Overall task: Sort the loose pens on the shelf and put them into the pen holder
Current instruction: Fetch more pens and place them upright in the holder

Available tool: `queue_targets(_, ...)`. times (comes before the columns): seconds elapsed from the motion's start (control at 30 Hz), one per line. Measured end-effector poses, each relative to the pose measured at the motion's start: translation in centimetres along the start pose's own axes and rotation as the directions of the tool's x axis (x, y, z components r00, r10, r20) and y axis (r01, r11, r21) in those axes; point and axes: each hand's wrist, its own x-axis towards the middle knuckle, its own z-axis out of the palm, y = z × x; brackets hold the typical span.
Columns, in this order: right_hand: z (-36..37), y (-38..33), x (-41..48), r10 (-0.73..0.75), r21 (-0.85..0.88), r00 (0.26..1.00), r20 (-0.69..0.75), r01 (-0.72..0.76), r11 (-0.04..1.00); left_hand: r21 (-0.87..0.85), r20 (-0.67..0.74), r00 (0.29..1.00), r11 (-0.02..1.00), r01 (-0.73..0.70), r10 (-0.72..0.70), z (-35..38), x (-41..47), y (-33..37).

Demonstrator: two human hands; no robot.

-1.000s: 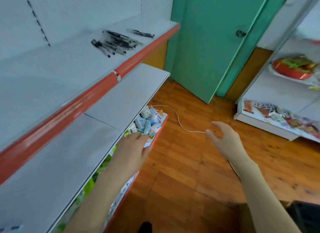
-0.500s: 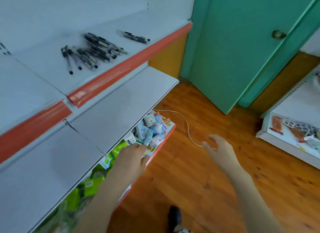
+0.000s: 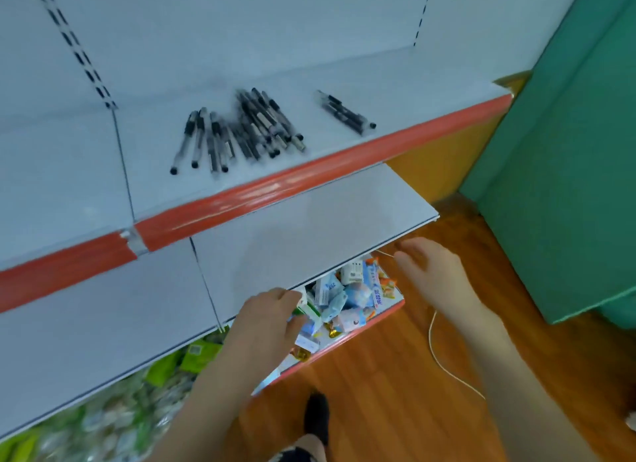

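Several loose black pens lie in a heap on the upper white shelf, behind its red front strip. A smaller bunch of pens lies apart to the right on the same shelf. No pen holder is in view. My left hand hangs below the front edge of the middle shelf, fingers loosely curled, holding nothing. My right hand hovers to the right over the floor, fingers relaxed and empty. Both hands are well below the pens.
A bare middle shelf juts out under the pen shelf. The bottom shelf holds small packets and green packs. A green door stands at the right. A white cable runs across the wooden floor.
The view has swung left and closer to the shelves, so the pens now sit near the centre. Both hands stay low and empty, the right one a little nearer the shelf.
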Motion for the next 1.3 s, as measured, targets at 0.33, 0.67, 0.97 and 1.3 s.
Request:
queue_targets(0.33, -3.5, -6.1, 11.8, -0.334, 0.106, 0.942, -0.028, 0.335, 0.936, -0.023, -0.388, 0.921, 0.999, -0.046, 0.033, -6.5, 6.9, 1.2)
queue_targets(0.67, -5.5, -10.8, 21.4, -0.543, 0.106, 0.839, 0.035, 0.537, 0.837, -0.032, -0.659, 0.711, 0.954, 0.297, -0.244, -13.4, 12.7, -2.7)
queue_targets(0.97, -4.6, -10.2, 28.2, -0.489, -0.114, 0.807, 0.332, 0.549, 0.828, -0.059, -0.448, 0.559, 0.647, 0.761, -0.698, -13.5, 17.5, -4.4)
queue_targets(1.3, -2.8, -12.3, 28.1, -0.509, -0.04, 0.721, 0.471, 0.594, 0.804, -0.174, -0.381, 0.534, 0.626, 0.76, -0.755, -14.2, 20.0, -1.9)
